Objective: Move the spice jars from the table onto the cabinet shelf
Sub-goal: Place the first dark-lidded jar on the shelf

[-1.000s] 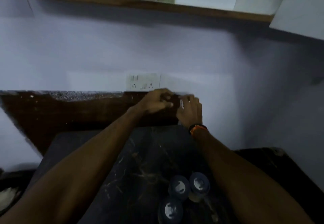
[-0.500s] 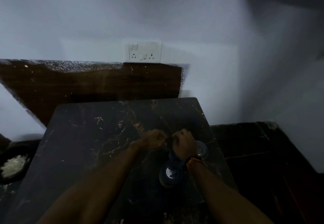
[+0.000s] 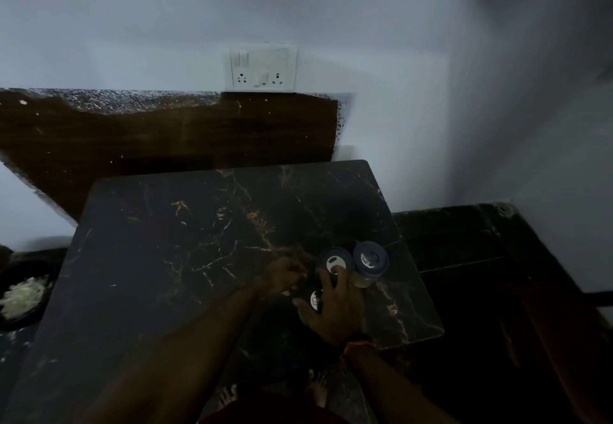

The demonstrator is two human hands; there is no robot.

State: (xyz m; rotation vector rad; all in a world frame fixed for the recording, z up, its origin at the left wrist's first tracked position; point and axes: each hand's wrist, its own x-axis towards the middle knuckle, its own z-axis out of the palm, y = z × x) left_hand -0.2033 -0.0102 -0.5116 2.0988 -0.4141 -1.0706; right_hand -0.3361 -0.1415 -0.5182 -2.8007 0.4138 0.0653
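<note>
Three spice jars with dark lids stand near the right front of the black marble table [image 3: 185,241]. The two far jars, one [image 3: 334,262] beside the other [image 3: 371,259], are untouched. My right hand [image 3: 335,311] lies over the near jar [image 3: 316,299], with the thumb on its left and the fingers wrapped over its far side; only a patch of lid shows. My left hand [image 3: 285,276] hovers just left of the jars with its fingers curled and nothing seen in it. The cabinet shelf is out of view.
A white wall socket [image 3: 262,67] sits above a dark wooden board [image 3: 166,132] behind the table. A dark bowl of white shreds [image 3: 23,294] is at the far left. A low dark bench [image 3: 464,241] stands right of the table. My bare feet [image 3: 315,387] show below.
Both hands dropped from wall height down to the jars on the table, and the view tilted down so the shelf left the frame. My right hand settled onto the near jar.
</note>
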